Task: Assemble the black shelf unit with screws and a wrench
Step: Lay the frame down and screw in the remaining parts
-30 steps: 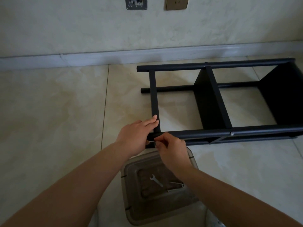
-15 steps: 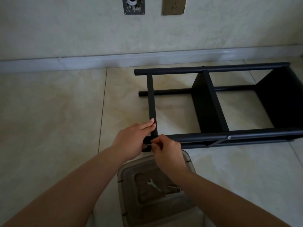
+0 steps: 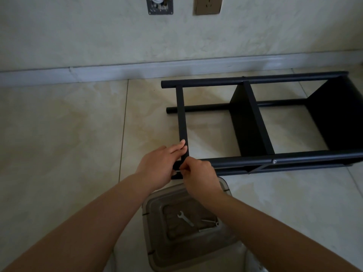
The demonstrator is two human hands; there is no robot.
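The shelf unit (image 3: 255, 122) runs off the right edge; the right hand (image 3: 198, 173) covers its near-left corner joint, so whatever the fingertips pinch is too small to tell; forearms hide part of the clear bin (image 3: 157, 232), cut off below.
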